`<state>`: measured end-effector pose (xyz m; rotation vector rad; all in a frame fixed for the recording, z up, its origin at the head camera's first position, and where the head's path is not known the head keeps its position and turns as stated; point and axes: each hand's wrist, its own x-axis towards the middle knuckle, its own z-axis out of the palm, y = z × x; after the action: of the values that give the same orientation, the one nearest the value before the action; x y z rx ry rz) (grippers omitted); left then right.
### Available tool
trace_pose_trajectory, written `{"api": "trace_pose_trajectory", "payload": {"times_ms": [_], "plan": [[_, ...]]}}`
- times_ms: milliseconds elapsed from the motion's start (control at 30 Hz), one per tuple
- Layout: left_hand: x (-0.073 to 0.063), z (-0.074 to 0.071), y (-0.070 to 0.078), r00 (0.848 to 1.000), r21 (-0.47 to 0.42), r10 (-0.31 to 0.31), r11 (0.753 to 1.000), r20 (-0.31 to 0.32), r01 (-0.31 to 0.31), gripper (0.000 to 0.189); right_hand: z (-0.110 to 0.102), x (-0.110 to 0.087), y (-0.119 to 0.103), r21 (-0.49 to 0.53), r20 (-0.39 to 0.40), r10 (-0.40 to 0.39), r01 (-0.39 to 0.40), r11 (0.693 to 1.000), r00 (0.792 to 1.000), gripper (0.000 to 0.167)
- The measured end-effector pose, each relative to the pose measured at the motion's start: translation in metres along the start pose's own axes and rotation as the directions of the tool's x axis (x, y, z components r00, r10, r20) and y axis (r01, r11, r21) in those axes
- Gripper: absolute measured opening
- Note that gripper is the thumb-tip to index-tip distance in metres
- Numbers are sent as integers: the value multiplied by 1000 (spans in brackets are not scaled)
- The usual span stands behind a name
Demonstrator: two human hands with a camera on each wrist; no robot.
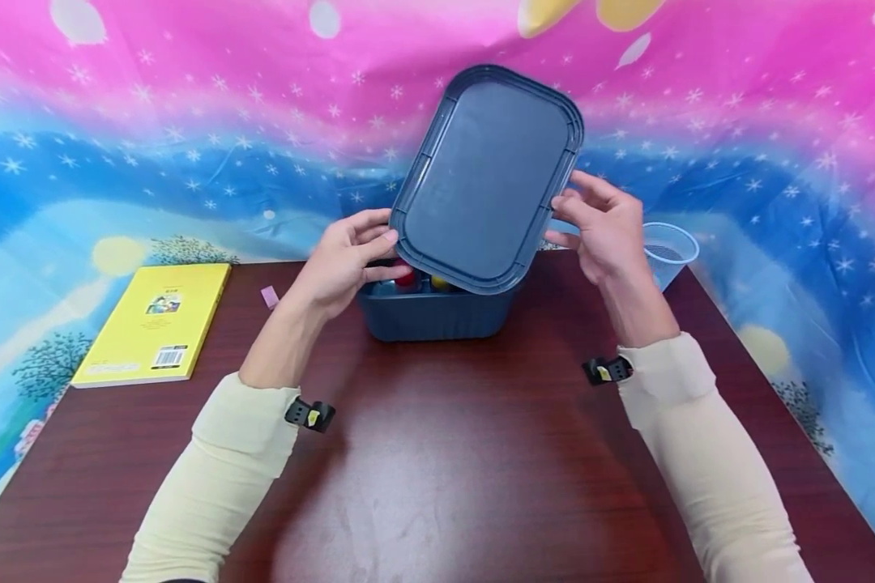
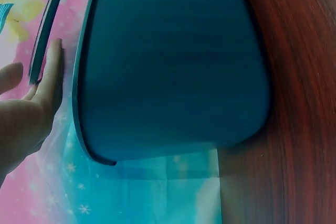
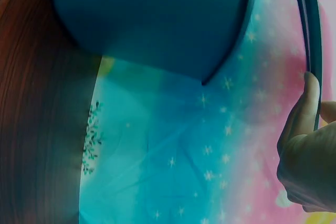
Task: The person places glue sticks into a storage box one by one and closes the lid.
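A dark blue rectangular lid (image 1: 488, 178) is held up and tilted over a dark blue storage bin (image 1: 437, 317) at the back of the table. My left hand (image 1: 343, 261) pinches the lid's lower left corner, its thumb on the near face. At the right edge, my right hand (image 1: 611, 227) grips the lid between thumb and fingers. Both wrist views show the bin's wall (image 2: 173, 72) close up, with the lid's rim (image 3: 310, 30) apart from it. Inside the bin, a red item (image 1: 405, 280) and a yellow item (image 1: 439, 284) show partly; the lid hides the rest.
A yellow book (image 1: 156, 324) lies at the left of the dark wooden table (image 1: 437, 453). Between book and bin is a small pink block (image 1: 270, 297). A light blue mesh basket (image 1: 662, 271) stands behind my right wrist. A patterned cloth (image 1: 262, 97) hangs behind the table.
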<state>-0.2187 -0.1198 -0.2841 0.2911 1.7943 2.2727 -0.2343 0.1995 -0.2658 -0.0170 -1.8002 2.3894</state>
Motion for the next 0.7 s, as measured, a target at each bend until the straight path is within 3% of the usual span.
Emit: {"api": "trace_pose_trajectory", "payload": {"times_ms": [167, 433, 567, 700], "plan": [[-2, -3, 2, 998, -81, 51, 995, -45, -55, 38, 8, 3, 4, -10, 34, 25, -25, 1000, 999, 56], [-7, -4, 12, 991, -11, 106, 994, -77, -107, 39, 11, 12, -12, -8, 126, -28, 29, 1000, 992, 69], [-7, -4, 13, 991, 19, 110, 994, -79, -109, 40, 10, 19, -28, -29, 93, -41, 43, 999, 995, 64], [-8, -6, 16, 988, 51, 126, 991, -92, -122, 40, 12, 28, -42, -132, 61, -51, 58, 990, 997, 48]]}}
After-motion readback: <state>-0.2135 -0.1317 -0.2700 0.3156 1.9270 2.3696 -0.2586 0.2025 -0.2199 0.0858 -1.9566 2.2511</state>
